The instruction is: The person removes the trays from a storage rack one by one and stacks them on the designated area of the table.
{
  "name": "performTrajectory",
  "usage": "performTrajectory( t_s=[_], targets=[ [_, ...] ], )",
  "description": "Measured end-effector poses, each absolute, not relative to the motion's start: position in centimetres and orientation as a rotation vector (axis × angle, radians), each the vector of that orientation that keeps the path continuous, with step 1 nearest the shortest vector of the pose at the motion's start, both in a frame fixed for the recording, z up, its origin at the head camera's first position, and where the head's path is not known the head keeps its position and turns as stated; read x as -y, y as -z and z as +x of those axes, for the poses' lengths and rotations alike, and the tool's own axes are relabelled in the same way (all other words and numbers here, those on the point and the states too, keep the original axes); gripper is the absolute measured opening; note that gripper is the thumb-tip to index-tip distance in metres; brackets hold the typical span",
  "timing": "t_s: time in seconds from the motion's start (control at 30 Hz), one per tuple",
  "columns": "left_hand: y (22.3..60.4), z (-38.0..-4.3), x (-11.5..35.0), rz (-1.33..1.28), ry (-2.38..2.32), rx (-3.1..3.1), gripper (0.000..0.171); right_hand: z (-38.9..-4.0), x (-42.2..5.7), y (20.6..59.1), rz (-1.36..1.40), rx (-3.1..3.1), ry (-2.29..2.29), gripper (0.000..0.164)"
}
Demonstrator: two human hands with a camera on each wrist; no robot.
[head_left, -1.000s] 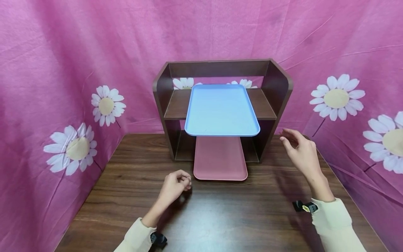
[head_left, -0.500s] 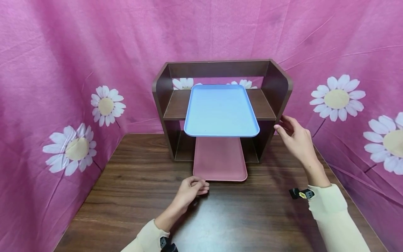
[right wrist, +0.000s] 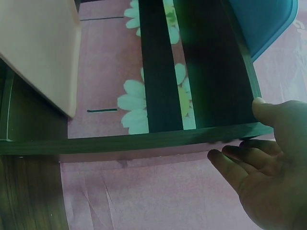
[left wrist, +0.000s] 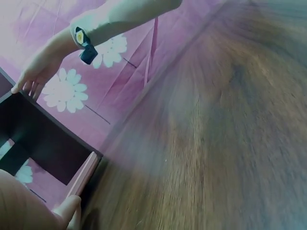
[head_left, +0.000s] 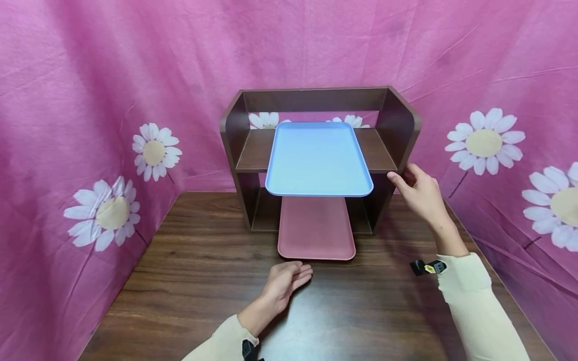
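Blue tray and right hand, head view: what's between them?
In the head view, the brown shelf unit's right side panel stands between the blue tray and the right hand, whose thumb touches the panel's front edge.

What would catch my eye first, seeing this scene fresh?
Probably the bright pink backdrop with big white daisies, hanging behind the table. Against it, a pale blue tray juts from the upper level of the brown shelf unit, above a dusky pink tray jutting from the bottom. The right hand grips the unit's right side; the left hand is by the pink tray's front edge.
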State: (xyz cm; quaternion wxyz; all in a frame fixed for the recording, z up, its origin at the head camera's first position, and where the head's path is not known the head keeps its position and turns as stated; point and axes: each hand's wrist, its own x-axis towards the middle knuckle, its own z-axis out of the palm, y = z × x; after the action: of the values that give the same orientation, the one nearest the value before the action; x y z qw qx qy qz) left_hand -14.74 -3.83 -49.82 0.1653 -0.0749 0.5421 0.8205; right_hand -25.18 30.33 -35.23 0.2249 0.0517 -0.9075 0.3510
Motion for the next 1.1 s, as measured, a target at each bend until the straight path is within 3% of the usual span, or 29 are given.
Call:
performTrajectory(
  t_s=[0.4,0.77,1.1],
  targets=[
    [50.5,-15.5,2.1,-0.278,-2.426,-1.469,0.049,-25.5,-30.1,34.7,0.087,2.484,-0.917,0.043],
    [51.4,-16.3,0.7,-0.427,-2.664,-1.179,0.019,-25.8,-29.5,35.4,0.032,2.364,-0.976,0.038],
    [51.0,-16.2,0.0,-0.457,-2.732,-1.151,0.045,-25.9,-29.0,35.3,-0.046,2.349,-1.037,0.039]
  ],
)
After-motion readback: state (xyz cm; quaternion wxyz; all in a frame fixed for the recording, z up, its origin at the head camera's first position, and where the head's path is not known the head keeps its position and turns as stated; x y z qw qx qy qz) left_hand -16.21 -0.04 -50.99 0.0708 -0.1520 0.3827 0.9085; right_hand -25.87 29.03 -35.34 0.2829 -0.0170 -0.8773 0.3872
